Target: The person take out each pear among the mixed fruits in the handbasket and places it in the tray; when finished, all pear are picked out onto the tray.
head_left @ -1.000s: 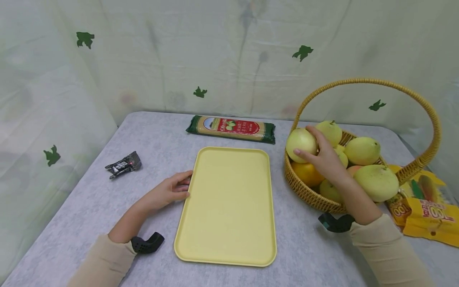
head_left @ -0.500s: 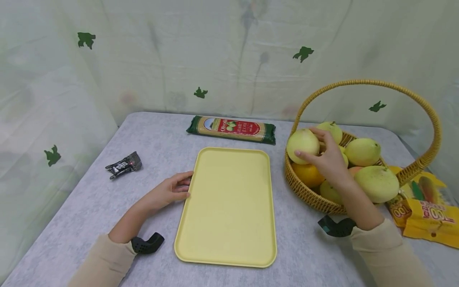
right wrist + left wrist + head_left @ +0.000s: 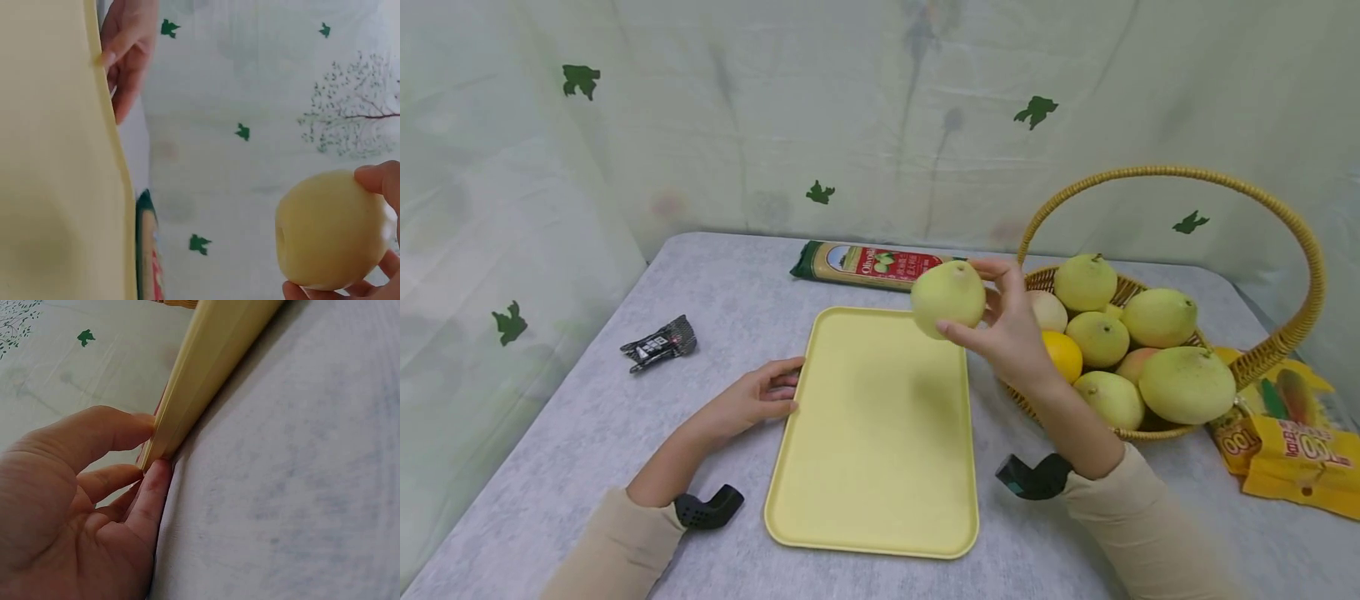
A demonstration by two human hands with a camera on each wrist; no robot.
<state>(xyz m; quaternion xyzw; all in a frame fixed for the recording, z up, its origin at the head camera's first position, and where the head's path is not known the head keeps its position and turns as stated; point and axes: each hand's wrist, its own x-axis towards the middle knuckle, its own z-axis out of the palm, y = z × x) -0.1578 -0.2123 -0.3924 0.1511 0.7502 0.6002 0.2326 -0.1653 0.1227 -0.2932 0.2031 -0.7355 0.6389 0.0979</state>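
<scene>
My right hand (image 3: 1015, 333) holds a round pale-yellow pear (image 3: 949, 300) between thumb and fingers, raised over the far right corner of a yellow rectangular tray (image 3: 872, 433). The right wrist view shows the same pear (image 3: 334, 231) with its dimpled end facing left. At the tray's left edge, my left hand (image 3: 758, 396) rests with relaxed fingers. Its thumb and fingertips (image 3: 161, 469) touch the outside of the rim in the left wrist view. To the right stands a wicker basket (image 3: 1311, 283) with a tall arched handle, filled with pears (image 3: 1099, 339) and an orange-yellow fruit (image 3: 1062, 357).
A green-ended spaghetti pack (image 3: 872, 263) lies behind the tray. On the left is a small black wrapped snack (image 3: 658, 343). Yellow snack bags (image 3: 1300, 458) lie at the right beside the basket. A pale curtain (image 3: 880, 108) hangs beyond the table's back edge.
My right hand has lifted the pear out of the basket and carried it left to above the tray's far right corner. My left hand has stayed at the tray's edge.
</scene>
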